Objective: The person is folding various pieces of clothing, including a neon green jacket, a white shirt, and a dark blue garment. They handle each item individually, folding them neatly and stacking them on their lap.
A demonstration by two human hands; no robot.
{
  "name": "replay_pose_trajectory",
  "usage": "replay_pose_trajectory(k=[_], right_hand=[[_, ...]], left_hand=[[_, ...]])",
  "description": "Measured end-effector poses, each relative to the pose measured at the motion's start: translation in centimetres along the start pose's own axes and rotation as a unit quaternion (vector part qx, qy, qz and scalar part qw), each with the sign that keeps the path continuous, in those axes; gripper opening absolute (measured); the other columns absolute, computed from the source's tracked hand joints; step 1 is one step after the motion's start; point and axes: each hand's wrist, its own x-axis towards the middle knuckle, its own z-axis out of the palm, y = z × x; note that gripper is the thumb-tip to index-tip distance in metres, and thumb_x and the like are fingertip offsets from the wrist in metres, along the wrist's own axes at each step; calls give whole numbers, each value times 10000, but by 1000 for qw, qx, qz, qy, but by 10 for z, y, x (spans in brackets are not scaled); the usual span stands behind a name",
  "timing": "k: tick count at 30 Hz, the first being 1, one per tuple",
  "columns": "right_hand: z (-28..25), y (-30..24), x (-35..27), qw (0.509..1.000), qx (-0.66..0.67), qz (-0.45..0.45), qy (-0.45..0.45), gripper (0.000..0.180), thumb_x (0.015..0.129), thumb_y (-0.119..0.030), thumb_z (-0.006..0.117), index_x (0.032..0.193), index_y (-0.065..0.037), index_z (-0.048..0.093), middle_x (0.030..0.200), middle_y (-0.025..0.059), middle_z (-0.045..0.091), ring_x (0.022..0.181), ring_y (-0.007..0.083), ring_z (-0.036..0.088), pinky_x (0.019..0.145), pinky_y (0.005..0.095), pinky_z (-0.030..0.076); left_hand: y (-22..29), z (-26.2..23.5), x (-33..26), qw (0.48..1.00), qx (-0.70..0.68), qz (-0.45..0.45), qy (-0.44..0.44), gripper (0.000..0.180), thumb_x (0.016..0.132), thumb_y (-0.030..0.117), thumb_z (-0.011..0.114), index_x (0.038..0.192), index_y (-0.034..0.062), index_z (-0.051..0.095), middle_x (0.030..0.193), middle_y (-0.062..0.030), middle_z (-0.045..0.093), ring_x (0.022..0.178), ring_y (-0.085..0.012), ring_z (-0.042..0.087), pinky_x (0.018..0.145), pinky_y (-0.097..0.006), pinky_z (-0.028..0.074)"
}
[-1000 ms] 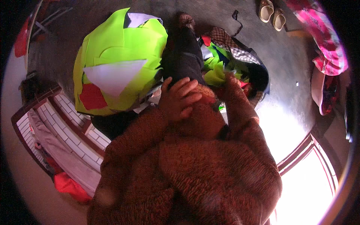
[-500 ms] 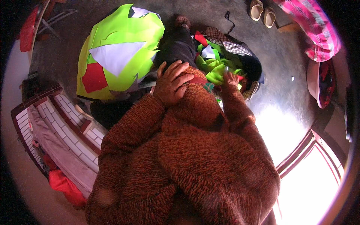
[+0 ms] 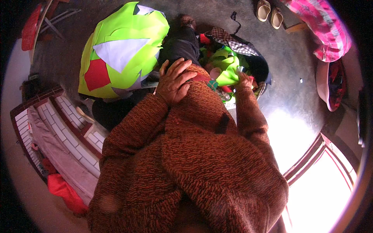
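Note:
My left hand [image 3: 175, 82] lies on my thigh with its fingers spread, holding nothing. To the right of my leg, my right hand [image 3: 244, 80] pinches a neon yellow-green cloth piece [image 3: 230, 70]; its fingertips are partly hidden. Around it is a container of mixed scraps in green, red and white, its inside dark and its edge draped with checked cloth [image 3: 244, 48]. On the left of my leg sits a large heap of neon yellow-green cloth [image 3: 149, 29]. A white piece [image 3: 121, 53] and a red piece [image 3: 97, 77] lie on that heap.
Beige shoes [image 3: 263, 11] stand on the floor [image 3: 287, 70] at the far right. Pink plaid cloth [image 3: 326, 29] hangs over something there. A white-tiled ledge [image 3: 74, 136] with mauve cloth [image 3: 58, 143] is at the left. Bright light comes in at the lower right.
My right hand has lifted and pulled the neon cloth piece, which now stands more upright toward me. The scraps under it have shifted. My left hand stays on my thigh.

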Motion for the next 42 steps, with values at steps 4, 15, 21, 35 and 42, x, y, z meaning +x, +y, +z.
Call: replay_pose_trajectory(k=[4,15,21,35,42], right_hand=[[-5,3,0,908,391,138,-64,496,707,-200,714,1171,-127,554,1123,87,625,1047,204,584,919,345,444],[-61,10,6,878,412,233,75,498,711,-283,723,1149,-89,586,1032,126,658,950,286,627,850,404,496],[-112,-24,13,420,834,345,98,361,833,-259,591,1083,1,603,1065,155,631,986,313,591,900,455,462],[-184,-89,-16,527,820,176,138,547,782,-262,676,1243,-63,459,1090,128,587,1010,295,577,889,461,476],[-102,-85,-32,457,852,251,56,562,832,-407,607,1280,-120,428,1210,94,540,1108,271,522,993,461,384]], left_hand=[[2,-2,-1,1000,1,-10,-4,362,805,238,533,1162,179,560,1372,-74,423,1286,-269,368,1052,-536,146],[5,-6,1,1000,-8,-11,-13,337,831,244,503,1155,176,567,1378,-75,413,1296,-264,352,1057,-531,135],[2,-4,-1,1000,-9,-9,-12,345,838,255,498,1170,182,561,1386,-70,404,1302,-262,343,1053,-537,132],[0,-3,-1,1000,14,2,-19,369,845,271,446,1176,156,557,1374,-101,412,1280,-296,362,1052,-519,146],[5,-5,0,1000,12,-1,-14,371,849,274,437,1179,150,555,1370,-109,415,1281,-300,361,1050,-527,145]])
